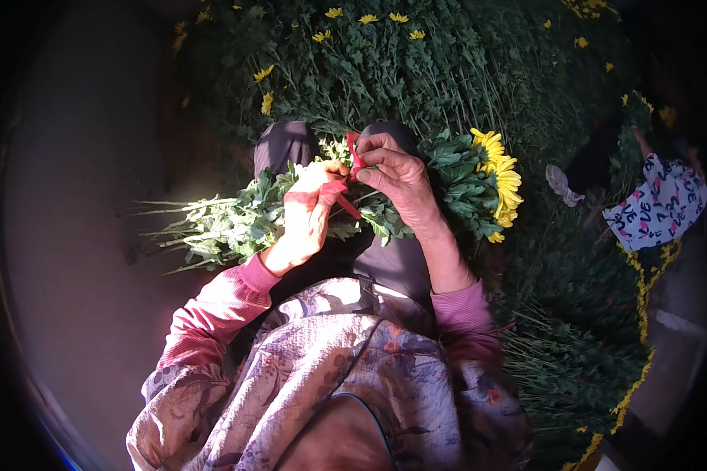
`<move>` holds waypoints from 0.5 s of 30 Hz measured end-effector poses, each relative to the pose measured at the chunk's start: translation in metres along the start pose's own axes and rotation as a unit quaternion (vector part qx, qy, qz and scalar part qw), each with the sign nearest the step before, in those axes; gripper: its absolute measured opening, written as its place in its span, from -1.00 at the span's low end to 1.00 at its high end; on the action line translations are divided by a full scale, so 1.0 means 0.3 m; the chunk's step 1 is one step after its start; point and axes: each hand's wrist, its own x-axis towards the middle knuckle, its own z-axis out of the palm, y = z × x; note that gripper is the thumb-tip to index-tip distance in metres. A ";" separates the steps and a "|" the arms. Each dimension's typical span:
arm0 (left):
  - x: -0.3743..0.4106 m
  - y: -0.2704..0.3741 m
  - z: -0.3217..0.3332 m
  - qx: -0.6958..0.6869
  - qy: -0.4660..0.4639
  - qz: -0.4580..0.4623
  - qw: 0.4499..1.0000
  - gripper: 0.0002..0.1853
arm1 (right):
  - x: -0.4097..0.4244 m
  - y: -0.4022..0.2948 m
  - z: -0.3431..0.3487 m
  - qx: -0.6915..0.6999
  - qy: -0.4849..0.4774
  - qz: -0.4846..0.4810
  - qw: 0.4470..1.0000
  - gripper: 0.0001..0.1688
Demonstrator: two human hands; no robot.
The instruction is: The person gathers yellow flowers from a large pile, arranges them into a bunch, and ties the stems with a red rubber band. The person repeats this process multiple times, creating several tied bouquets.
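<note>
Across my lap lies a bunch of yellow chrysanthemums, its flower heads to the right and cut stem ends to the left. A red ribbon or strip is around or over the middle of the bunch; its exact path is partly hidden by the fingers. My right hand pinches the strip between thumb and fingertips. Close beside it on the left, my left hand has its fingers bent at the strip, with a red end hanging over the thumb.
A large heap of leafy chrysanthemum stems spreads ahead. More bunches lie at the right, edged by yellow flowers. Another person in a printed white garment is at the far right, holding stems. Grey floor lies left.
</note>
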 end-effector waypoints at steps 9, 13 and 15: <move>0.120 0.040 -0.061 -0.122 -0.157 -0.236 0.951 -0.61 | -0.024 -0.059 0.040 -0.190 -0.020 -0.011 0.981 -0.48; 0.132 0.045 -0.078 -0.251 -0.158 -0.269 0.916 -0.69 | -0.042 -0.028 0.067 -0.374 -0.028 -0.023 0.927 -0.46; 0.155 0.062 -0.109 -0.294 -0.178 -0.295 0.892 -0.83 | -0.063 -0.033 0.070 -0.415 -0.024 -0.069 0.907 -0.55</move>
